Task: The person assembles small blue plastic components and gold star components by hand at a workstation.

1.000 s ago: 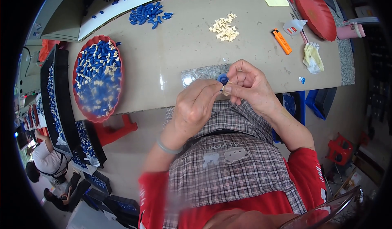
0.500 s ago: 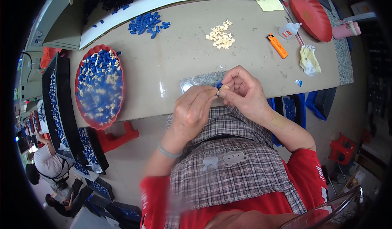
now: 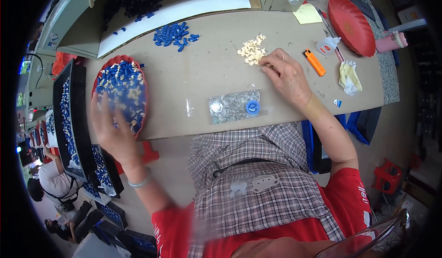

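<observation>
My right hand (image 3: 287,79) reaches to the near edge of a pile of small cream pieces (image 3: 251,48), thumb and fingertips pinched together; what lies between them is hidden. Over the near left part of a scalloped red tray (image 3: 146,92) is my left hand (image 3: 112,131), blurred by motion, its fingers spread apart with nothing seen in them. Blue tubular pieces with cream ones on them (image 3: 120,71) fill the tray. In front of me lies a speckled stone slab (image 3: 234,113), bearing a blue round cup (image 3: 252,107) and a clear round piece (image 3: 216,106).
A heap of blue pieces (image 3: 172,34) lies at the back left. To the right are an orange lighter (image 3: 315,63), a small white bottle (image 3: 328,45), a crumpled cloth (image 3: 350,76) and an empty red tray (image 3: 351,27). Black bins (image 3: 83,133) stand left, near another person (image 3: 53,179).
My hands have parted from their meeting point over the slab. The left swung out to the red tray, the right moved up to the cream pile. The slab and blue cup now show.
</observation>
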Demonstrator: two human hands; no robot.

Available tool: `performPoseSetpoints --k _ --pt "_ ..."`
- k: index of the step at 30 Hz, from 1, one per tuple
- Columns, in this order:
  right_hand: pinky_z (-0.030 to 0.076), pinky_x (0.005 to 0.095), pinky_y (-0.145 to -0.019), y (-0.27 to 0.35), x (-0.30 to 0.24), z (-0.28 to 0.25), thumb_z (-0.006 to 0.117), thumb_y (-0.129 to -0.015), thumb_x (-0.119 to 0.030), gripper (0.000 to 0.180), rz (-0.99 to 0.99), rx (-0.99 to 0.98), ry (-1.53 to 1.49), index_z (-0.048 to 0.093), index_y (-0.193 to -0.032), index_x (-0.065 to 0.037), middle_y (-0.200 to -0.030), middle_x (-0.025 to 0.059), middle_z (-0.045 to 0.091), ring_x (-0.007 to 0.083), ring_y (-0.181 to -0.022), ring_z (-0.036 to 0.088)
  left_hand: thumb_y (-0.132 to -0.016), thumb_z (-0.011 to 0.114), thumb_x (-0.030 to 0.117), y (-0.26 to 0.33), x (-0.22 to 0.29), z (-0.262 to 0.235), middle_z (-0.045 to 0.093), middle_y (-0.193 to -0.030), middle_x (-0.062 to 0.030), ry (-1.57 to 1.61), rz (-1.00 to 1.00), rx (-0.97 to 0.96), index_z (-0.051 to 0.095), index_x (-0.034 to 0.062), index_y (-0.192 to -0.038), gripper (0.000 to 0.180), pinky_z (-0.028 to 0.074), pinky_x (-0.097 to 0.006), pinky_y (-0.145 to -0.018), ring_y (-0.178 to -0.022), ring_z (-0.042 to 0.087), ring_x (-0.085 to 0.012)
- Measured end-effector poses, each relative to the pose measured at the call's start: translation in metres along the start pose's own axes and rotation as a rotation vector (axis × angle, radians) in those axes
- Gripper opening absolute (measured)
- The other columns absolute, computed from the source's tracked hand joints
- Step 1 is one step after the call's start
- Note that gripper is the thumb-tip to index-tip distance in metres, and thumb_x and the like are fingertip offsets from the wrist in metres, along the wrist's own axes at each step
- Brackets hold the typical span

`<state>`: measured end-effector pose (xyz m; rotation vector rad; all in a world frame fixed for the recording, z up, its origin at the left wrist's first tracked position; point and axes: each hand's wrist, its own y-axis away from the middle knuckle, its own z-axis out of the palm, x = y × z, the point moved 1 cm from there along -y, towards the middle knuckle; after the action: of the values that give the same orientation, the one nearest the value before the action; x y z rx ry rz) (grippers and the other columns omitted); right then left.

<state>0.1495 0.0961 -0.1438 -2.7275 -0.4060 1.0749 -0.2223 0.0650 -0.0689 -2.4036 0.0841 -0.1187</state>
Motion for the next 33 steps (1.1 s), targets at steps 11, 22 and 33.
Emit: performPoseSetpoints --k 11,22,33 --pt "0.053 0.0396 -0.066 -0.003 -0.003 -0.002 0.067 -0.086 -0.006 0.007 -0.074 -0.009 0.147 0.062 -0.091 -0.005 -0.092 0.0082 0.058 0.0285 -0.075 0.065 -0.082 0.066 0.002 -0.01 0.085 0.098 0.064 -0.11 -0.0106 0.373 0.081 -0.271 0.069 0.0044 -0.106 0.025 0.054 -0.041 -0.08 -0.097 0.062 -0.029" --pt "0.048 0.0237 -0.062 0.014 0.004 -0.012 0.061 -0.094 -0.006 0.008 0.321 -0.096 -0.419 0.062 -0.096 0.001 -0.076 0.0033 0.063 0.0081 -0.066 0.057 -0.075 0.06 -0.005 -0.04 0.111 0.169 0.064 -0.097 -0.0103 0.321 0.234 -0.236 0.072 0.0007 -0.096 0.024 0.052 -0.037 -0.083 -0.094 0.06 -0.0284" --pt "0.047 0.0191 -0.062 0.026 0.003 -0.021 0.063 -0.096 -0.009 0.015 0.598 -0.341 -0.946 0.069 -0.106 0.0 -0.08 -0.0003 0.064 0.0038 -0.067 0.058 -0.081 0.061 0.001 -0.038 0.105 0.157 0.063 -0.092 -0.0113 0.399 0.191 -0.308 0.068 0.0054 -0.09 0.012 0.05 -0.041 -0.081 -0.091 0.059 -0.0302"
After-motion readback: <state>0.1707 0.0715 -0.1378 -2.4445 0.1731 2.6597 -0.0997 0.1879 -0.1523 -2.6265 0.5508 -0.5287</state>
